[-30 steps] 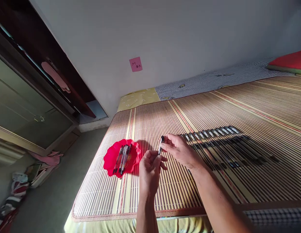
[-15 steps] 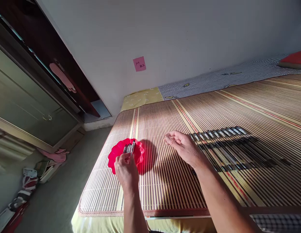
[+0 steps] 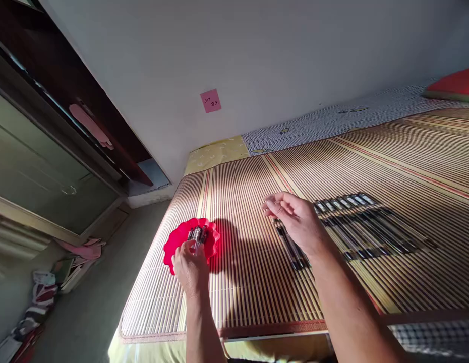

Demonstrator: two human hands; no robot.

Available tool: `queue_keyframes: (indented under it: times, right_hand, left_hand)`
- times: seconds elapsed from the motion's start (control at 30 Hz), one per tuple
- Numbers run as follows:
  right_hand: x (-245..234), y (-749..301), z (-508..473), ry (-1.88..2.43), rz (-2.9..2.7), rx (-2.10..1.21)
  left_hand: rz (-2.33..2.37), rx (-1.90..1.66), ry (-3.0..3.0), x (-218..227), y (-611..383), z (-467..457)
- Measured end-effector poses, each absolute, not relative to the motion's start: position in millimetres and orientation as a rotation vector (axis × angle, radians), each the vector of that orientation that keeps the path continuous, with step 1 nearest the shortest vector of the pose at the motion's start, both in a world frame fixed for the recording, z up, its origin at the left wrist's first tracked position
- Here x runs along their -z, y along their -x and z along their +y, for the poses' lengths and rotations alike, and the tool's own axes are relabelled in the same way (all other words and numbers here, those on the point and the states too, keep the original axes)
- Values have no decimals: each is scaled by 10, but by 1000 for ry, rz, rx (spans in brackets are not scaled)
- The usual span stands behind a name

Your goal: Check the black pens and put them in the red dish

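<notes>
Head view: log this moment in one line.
left hand: over dish, at dish pens, hold unclear | right hand: above mat, near mat pens

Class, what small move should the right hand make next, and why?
Probably lower the right hand to the nearest slim, dark pen on the striped, slatted mat: that hand is right beside it with nothing visible in its grasp, while the left hand is over similar pens in the red, scalloped plate.
</notes>
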State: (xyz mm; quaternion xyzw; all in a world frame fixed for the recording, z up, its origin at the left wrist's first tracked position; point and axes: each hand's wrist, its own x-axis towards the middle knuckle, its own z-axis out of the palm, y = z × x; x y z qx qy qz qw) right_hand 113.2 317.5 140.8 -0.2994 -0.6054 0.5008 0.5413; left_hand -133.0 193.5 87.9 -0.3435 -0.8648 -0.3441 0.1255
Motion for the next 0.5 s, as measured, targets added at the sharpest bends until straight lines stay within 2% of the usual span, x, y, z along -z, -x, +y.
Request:
queue_keyframes:
  times: [0.13,0.27,0.5]
  right_hand:
    - [-1582,-1358,3157,703,-1249,-1142]
    - [-1681,-1516,3150,674,-1081,-1089]
    - [-1729,-1595,3162,673,-1031,-1059]
  left_hand:
    - [-2369,1211,1096,-990,1078,2023]
    - [-2237,1394,1484,-943,529,2186]
    - [-2158,1109,2118,-684,-213,2322]
